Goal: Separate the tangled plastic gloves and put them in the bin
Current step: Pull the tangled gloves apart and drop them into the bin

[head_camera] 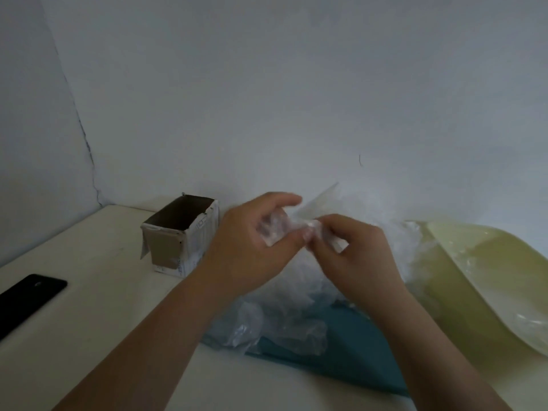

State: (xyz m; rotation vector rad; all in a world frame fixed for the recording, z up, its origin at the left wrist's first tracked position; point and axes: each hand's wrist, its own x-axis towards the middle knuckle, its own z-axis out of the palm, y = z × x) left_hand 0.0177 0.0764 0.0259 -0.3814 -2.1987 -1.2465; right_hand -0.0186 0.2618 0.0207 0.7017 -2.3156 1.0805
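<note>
No text is showing clearly enough to read. The small cardboard box (189, 235) is carrying faint dark print on its white side, too blurred to make out.

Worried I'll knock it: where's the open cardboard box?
In the head view, the cardboard box stands by the back wall, just left of the left hand; the black phone lies further left.

Tangled heap of clear, crinkly plastic gloves (284, 321) on the surface, just left of the pale yellow-green bin (489, 280). The heap's upper right edge reaches the bin's rim. One glove (275, 229) is held up above the heap, left of the bin, bunched and blurred. Left hand (252, 247) grips its crumpled end, right hand (350, 250) pinches the other end. Bin is open, glossy and smooth-walled, partly cut off by the frame edge.
</note>
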